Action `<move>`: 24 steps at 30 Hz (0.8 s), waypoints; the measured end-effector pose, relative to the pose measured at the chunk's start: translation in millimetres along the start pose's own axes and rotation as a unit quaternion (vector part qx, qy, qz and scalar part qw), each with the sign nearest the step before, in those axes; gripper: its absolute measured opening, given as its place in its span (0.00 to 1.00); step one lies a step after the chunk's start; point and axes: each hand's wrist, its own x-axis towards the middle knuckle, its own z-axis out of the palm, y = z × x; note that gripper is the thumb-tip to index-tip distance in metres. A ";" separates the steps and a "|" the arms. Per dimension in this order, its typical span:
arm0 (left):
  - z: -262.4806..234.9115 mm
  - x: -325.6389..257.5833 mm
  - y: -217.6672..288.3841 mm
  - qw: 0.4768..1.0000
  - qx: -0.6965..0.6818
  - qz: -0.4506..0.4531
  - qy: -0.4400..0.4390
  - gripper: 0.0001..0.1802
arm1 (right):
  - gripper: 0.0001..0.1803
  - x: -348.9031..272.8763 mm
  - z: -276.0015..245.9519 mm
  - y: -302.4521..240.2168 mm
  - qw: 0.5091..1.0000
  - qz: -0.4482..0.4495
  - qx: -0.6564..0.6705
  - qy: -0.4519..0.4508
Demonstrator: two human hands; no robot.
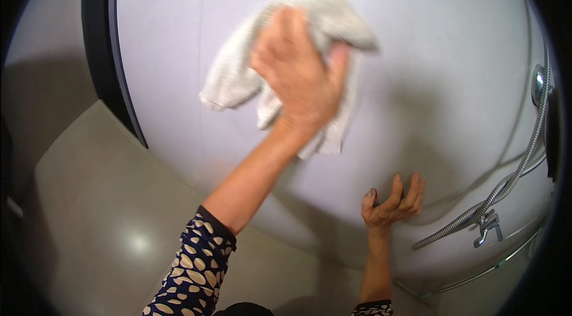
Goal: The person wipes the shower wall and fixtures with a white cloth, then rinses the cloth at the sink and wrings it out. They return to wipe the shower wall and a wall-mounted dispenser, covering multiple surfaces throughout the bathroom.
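A white-grey cloth (235, 75) is bunched under my left hand (304, 81), which presses it against a pale, glossy wall (417, 36). The fingers are closed round the cloth, and its loose corners hang down on either side of the hand. Some blur lies over the hand and cloth. Lower and to the right, my right hand (393, 203) holds nothing; its fingers are apart and a little bent. Whether its fingertips touch the wall I cannot tell. Both forearms wear dark sleeves with light spots.
On the right, a coiled metal shower hose (512, 179) hangs beside the wall, with a chrome tap (490, 229) below its lower loop. A chrome rail (476, 277) runs low at the right. A dark vertical frame (101, 36) edges the wall at the left, above a grey floor (119, 197).
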 end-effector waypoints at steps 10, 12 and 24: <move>-56.2 -93.6 -19.8 0.951 -0.115 0.210 -0.194 0.30 | 0.25 -0.9 -0.1 0.7 1.000 -0.023 0.012 -0.005; -56.0 -79.0 -47.0 0.968 -0.095 0.140 -0.184 0.35 | 0.24 -3.1 -0.5 3.2 1.000 -0.027 -0.003 -0.009; -60.9 -36.2 -168.9 0.942 0.170 -0.290 0.021 0.24 | 0.24 0.5 -2.1 1.8 0.999 -0.047 -0.018 -0.013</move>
